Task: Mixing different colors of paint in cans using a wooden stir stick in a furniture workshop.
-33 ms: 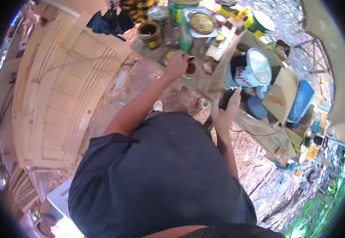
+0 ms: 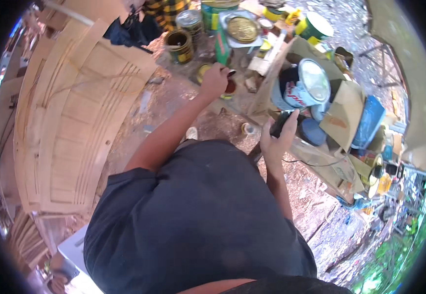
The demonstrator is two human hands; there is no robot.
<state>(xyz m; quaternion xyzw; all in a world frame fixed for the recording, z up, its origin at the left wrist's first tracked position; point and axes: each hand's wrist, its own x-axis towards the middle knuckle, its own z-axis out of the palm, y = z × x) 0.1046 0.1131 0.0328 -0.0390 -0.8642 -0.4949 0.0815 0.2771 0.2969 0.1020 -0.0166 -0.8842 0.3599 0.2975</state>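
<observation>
My left hand [image 2: 215, 81] is closed over a small open tin [image 2: 229, 88] with dark red contents. A small dark piece with a pale edge shows at its fingertips; its kind I cannot make out. Just left of that hand lies a yellow round lid or tin [image 2: 203, 72], partly covered. My right hand [image 2: 276, 142] grips a black object [image 2: 279, 123] between thumb and fingers, beside a large pale-blue bucket [image 2: 315, 81]. Most of the black object is hidden by the hand. A small pale-rimmed tin [image 2: 247, 129] sits between my two hands, lower down.
At the back are an open brown-stained can [image 2: 179, 46], a closed can [image 2: 189, 20], a green bottle [image 2: 222, 49] and a gold lid [image 2: 242, 29]. Carved wooden panels [image 2: 71, 127] spread over the left. Cardboard [image 2: 343, 110] and a thin cable [image 2: 316, 165] lie at the right.
The whole view has shifted slightly, with most things a little further left in the picture. Both hands keep nearly the same pose and hold.
</observation>
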